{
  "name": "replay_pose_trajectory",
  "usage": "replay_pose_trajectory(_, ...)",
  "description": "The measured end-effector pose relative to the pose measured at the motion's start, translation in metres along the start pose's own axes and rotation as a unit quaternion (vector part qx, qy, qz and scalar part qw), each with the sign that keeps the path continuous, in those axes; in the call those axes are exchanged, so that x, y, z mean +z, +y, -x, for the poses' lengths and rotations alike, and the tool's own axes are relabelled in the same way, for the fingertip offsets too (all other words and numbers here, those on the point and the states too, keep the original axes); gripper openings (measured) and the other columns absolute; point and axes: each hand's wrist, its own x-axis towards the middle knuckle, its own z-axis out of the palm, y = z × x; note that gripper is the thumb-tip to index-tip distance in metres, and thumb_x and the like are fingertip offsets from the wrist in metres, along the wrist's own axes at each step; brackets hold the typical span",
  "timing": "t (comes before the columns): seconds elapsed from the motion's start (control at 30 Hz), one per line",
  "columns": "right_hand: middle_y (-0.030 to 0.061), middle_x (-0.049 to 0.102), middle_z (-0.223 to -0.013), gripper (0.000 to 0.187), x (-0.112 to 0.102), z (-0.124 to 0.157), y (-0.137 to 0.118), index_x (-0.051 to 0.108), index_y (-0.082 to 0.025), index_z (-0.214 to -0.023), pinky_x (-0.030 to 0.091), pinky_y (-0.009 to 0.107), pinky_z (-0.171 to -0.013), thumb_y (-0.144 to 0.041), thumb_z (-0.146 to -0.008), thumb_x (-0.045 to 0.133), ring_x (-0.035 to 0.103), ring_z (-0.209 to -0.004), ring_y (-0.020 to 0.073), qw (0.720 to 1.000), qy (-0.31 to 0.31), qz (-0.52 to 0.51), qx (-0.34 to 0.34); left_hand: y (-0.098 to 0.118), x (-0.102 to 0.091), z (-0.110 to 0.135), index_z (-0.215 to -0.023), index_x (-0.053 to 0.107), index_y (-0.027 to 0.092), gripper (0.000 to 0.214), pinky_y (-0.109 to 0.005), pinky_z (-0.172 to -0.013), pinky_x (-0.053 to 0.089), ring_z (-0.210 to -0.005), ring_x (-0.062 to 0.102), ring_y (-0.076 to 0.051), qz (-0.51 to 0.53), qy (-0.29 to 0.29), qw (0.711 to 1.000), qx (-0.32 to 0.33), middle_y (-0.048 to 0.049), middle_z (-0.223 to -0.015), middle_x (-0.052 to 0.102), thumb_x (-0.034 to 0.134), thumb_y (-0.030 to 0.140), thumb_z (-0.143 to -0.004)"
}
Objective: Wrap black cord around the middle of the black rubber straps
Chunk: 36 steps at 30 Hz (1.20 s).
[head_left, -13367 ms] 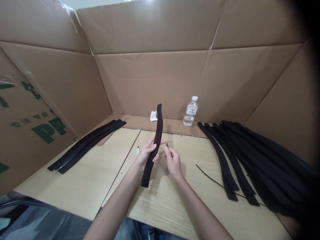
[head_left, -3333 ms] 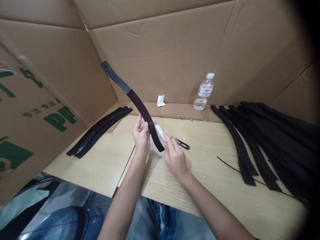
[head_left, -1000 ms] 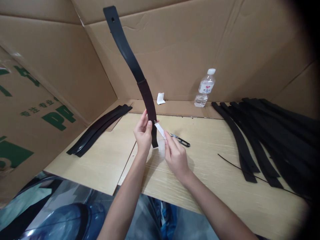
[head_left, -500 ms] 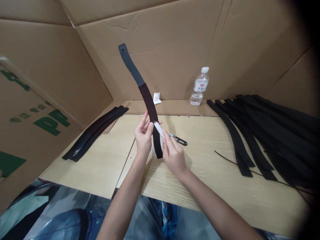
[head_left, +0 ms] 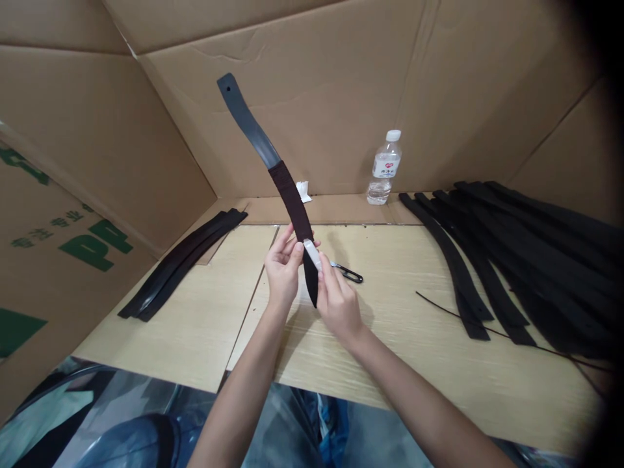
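Observation:
My left hand [head_left: 285, 266] is closed around a long, curved dark strap [head_left: 292, 198], which slants up and away from me. The strap's grey far end has a small hole, its middle is wrapped in dark brown cord, and its near end is black. In my right hand [head_left: 338, 299] is a small flat white piece [head_left: 312, 255], pinched between thumb and fingers. It lies against the strap at the near edge of the wrapping, beside my left thumb. Whether it is a tool or a strip of material I cannot make out.
Black-handled snips [head_left: 350, 273] lie just beyond my right hand. Several black straps [head_left: 468, 260] are piled at the right, with a thin dark cord [head_left: 439, 310]. More straps [head_left: 185, 263] lie left. A water bottle [head_left: 385, 168] and white scrap [head_left: 303, 191] stand by the cardboard wall [head_left: 292, 97].
The strap has turned slightly, its far end swinging left and its near end now showing more edge-on. Both hands keep their grip, and the white piece stays at the wrapping's edge.

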Motion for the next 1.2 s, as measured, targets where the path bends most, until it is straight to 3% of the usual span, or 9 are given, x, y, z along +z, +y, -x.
replay_pose_trajectory(0.17, 0.0156, 0.06, -0.118, 0.037, -0.002, -0.005, 0.0, 0.046, -0.005, -0.134, 0.054, 0.031, -0.083, -0.013, -0.099, 0.036, 0.062, -0.101, 0.0208, 0.999, -0.019, -0.029, 0.008, 0.003, -0.003, -0.004, -0.125, 0.054, 0.02, 0.05, -0.03, -0.075, 0.057, -0.091, 0.068, -0.021, 0.021, 0.001, 1.0, -0.006, -0.0105, -0.111, 0.065, 0.069, 0.029, -0.078)
replay_pose_trajectory(0.4, 0.0143, 0.061, -0.114, 0.036, -0.004, -0.007, -0.002, 0.049, -0.004, -0.131, 0.054, 0.031, -0.077, -0.015, -0.1, 0.035, 0.063, -0.096, 0.0207, 0.998, -0.054, -0.034, 0.008, 0.005, -0.008, -0.009, -0.124, 0.05, 0.016, 0.056, -0.029, -0.073, 0.056, -0.091, 0.068, -0.022, 0.042, 0.062, 0.997, -0.032, -0.0116, -0.105, 0.067, 0.072, 0.031, -0.075)
replay_pose_trajectory(0.6, 0.0139, 0.059, -0.121, 0.035, -0.004, -0.004, -0.003, 0.051, -0.003, -0.129, 0.052, 0.031, -0.088, -0.012, -0.098, 0.037, 0.061, -0.104, 0.0216, 0.997, -0.06, -0.038, 0.001, 0.009, -0.011, -0.012, -0.119, 0.049, 0.015, 0.053, -0.026, -0.076, 0.054, -0.091, 0.067, -0.02, 0.076, 0.099, 0.991, -0.038, -0.0107, -0.104, 0.066, 0.073, 0.027, -0.073)
replay_pose_trajectory(0.9, 0.0134, 0.062, -0.115, 0.037, -0.005, -0.006, 0.0, 0.051, -0.005, -0.132, 0.053, 0.03, -0.082, -0.015, -0.099, 0.036, 0.063, -0.097, 0.0214, 0.997, -0.07, -0.034, 0.026, 0.012, -0.007, -0.007, -0.117, 0.044, 0.017, 0.048, -0.027, -0.073, 0.054, -0.094, 0.066, -0.022, 0.077, 0.044, 0.995, -0.048, -0.0157, -0.123, 0.058, 0.069, 0.027, -0.077)
replay_pose_trajectory(1.2, 0.0136, 0.058, -0.123, 0.038, -0.003, -0.005, 0.004, 0.049, -0.006, -0.134, 0.051, 0.032, -0.089, -0.014, -0.099, 0.036, 0.06, -0.106, 0.0214, 0.997, -0.065, -0.034, 0.02, 0.009, -0.006, -0.004, -0.115, 0.044, 0.017, 0.046, -0.026, -0.069, 0.054, -0.089, 0.068, -0.023, 0.076, -0.001, 0.994, -0.072, -0.0154, -0.111, 0.064, 0.069, 0.026, -0.077)
